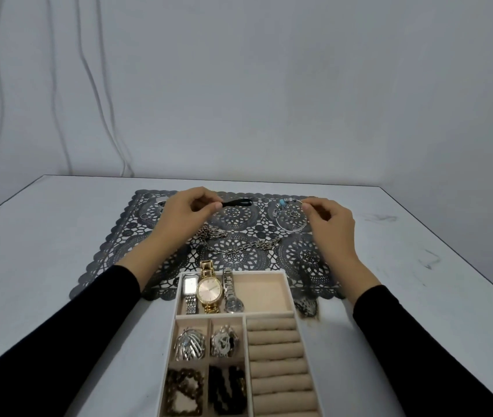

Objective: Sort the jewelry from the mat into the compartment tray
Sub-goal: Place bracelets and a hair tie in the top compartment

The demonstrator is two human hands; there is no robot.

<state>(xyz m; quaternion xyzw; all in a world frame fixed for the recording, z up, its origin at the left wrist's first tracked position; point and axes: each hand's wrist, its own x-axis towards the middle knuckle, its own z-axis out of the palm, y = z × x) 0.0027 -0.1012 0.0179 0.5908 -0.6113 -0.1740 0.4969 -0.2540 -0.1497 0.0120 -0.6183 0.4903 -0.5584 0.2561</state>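
Near the mat's (119, 254) far left corner we see small silver pieces (156, 206). Just right of them, our left hand (185, 209) pinches a black loop (237, 202) by the far edge. A chain (239, 246) lies mid-mat. The tray (179, 296) overlaps the near edge, with watches (209, 291) in its far compartment. Toward the far right corner, our right hand (329, 218) pinches a charm bangle (284, 207).

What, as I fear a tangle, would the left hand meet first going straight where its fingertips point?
Likely the charm bangle pinched by the right hand; the left hand aims its black loop at it. Depth unclear.
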